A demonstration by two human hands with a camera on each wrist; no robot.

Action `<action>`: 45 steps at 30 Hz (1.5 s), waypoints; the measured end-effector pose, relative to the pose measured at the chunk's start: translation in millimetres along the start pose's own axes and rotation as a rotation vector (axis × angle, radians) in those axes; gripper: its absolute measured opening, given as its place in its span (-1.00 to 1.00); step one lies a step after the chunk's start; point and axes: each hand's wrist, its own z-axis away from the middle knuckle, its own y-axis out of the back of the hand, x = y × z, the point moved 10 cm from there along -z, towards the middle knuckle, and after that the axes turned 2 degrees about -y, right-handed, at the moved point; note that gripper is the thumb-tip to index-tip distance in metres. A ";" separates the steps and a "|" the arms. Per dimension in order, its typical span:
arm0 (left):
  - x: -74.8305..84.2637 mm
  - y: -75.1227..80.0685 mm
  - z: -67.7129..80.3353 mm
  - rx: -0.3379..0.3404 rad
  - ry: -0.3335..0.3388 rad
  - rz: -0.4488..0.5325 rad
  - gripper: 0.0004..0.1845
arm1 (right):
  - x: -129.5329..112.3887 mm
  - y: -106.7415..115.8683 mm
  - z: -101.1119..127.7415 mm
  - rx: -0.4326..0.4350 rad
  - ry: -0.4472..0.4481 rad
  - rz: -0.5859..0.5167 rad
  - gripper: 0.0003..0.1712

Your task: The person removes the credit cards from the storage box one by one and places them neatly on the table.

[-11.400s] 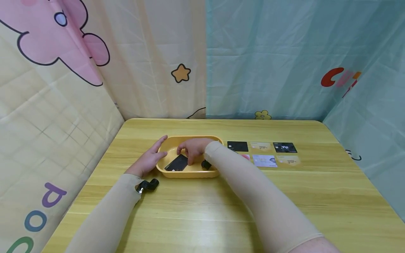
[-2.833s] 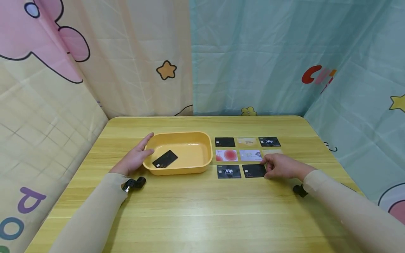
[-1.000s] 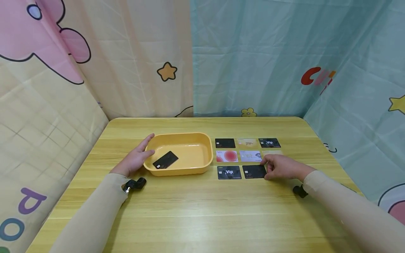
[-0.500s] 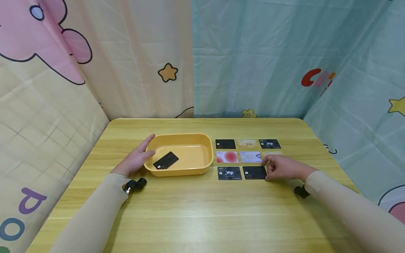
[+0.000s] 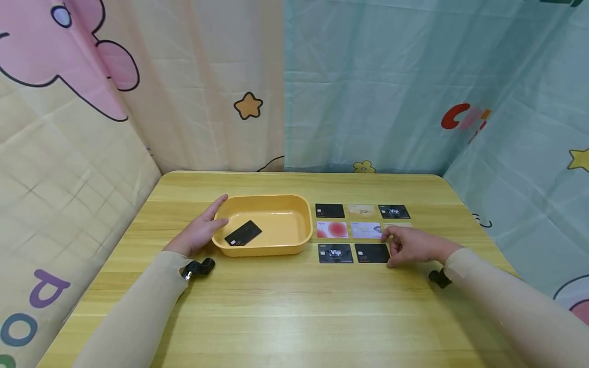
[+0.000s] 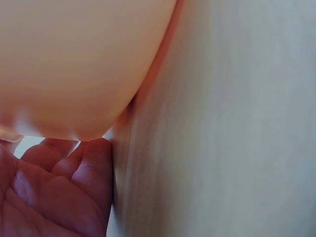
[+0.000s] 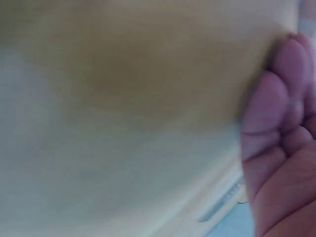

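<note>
In the head view, my left hand (image 5: 198, 232) holds the left end of a yellow plastic tray (image 5: 264, 251), thumb over the rim. The left wrist view shows its fingers (image 6: 94, 165) against the tray's outer wall. A black card (image 5: 244, 233) lies slanted inside the tray. My right hand (image 5: 411, 246) pinches the right end of a black VIP card (image 5: 371, 253) lying on the table, forefinger at its far edge and thumb at its near corner. Left of that card lies a dark Vip card (image 5: 336, 253). The right wrist view is blurred; curled fingers (image 7: 266, 106) show there.
Two rows of cards lie behind: a black card (image 5: 330, 210), gold card (image 5: 362, 210) and dark Vip card (image 5: 393, 211) at the back, then a pink-circle card (image 5: 332, 229), pale VIP card (image 5: 366, 230) and partly covered gold card (image 5: 398, 224). Curtains surround the wooden table (image 5: 276, 312).
Since the oldest frame, my right hand has left the tray for the cards on the right, where a third row of two cards now lies. Over the last second both hands stay nearly still.
</note>
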 end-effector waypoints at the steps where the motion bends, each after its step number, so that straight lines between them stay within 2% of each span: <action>1: 0.3 0.3 0.3 0.001 -0.001 -0.001 -0.22 | -1.7 2.4 -1.0 0.001 0.011 0.006 -0.36; 4: 1.1 1.1 1.7 0.006 0.002 -0.008 -0.23 | -12.8 14.5 -3.8 0.015 0.049 0.011 -0.35; 8: 1.7 2.2 2.8 0.010 0.000 -0.021 -0.23 | -40.4 36.6 -8.6 0.071 0.115 0.016 -0.35; 13: 1.8 2.6 3.8 0.008 0.001 -0.026 -0.23 | -85.2 56.5 -19.1 0.122 0.183 0.059 -0.40; 19: -1.5 5.6 2.2 0.015 0.004 -0.035 -0.24 | -146.7 63.7 -40.4 0.115 0.240 0.086 -0.39; 25: -1.3 4.9 1.9 0.017 -0.007 -0.030 -0.23 | -201.1 57.1 -71.7 0.064 0.300 0.114 -0.31; 31: -3.0 3.6 -0.1 0.015 0.009 -0.023 -0.24 | -244.6 44.2 -100.4 0.055 0.352 0.130 -0.27; 37: -2.8 1.5 -2.0 0.024 0.014 0.012 -0.26 | -272.3 25.5 -128.4 0.029 0.369 0.104 -0.21; 45: -5.7 0.5 -2.4 0.021 0.041 0.035 -0.25 | -290.9 -1.9 -163.6 -0.020 0.392 0.120 -0.19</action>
